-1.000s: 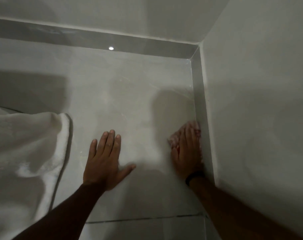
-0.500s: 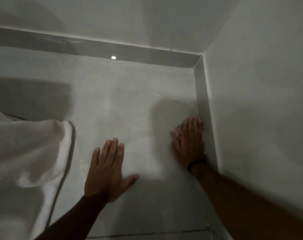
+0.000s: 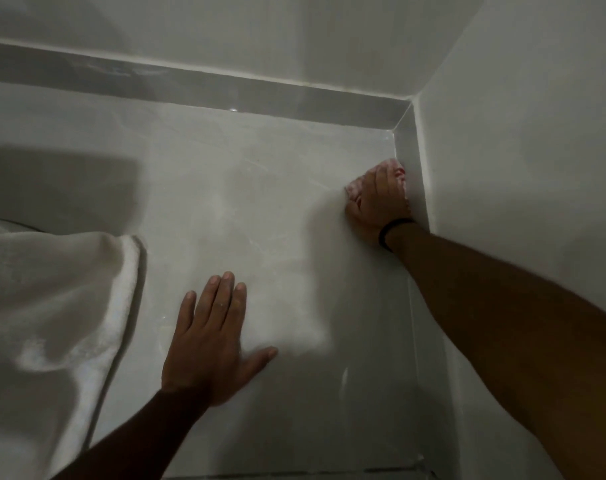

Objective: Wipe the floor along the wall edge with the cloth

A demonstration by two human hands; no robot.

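My right hand (image 3: 379, 202) presses a small pinkish cloth (image 3: 395, 173) flat on the pale floor tile (image 3: 260, 209), right against the grey skirting (image 3: 414, 174) of the right wall. Only the cloth's edges show past my fingertips. A black band circles that wrist. My left hand (image 3: 210, 341) lies flat on the floor with fingers spread, holding nothing, nearer to me and left of the right hand.
The corner (image 3: 403, 121) where the far skirting (image 3: 190, 84) meets the right one is just beyond my right hand. A white fabric (image 3: 48, 306) hangs at the left and covers part of the floor. A tile joint (image 3: 294, 474) runs across near the bottom.
My right hand has slid the cloth forward along the right skirting, closer to the corner. My left hand has stayed planted on the floor.
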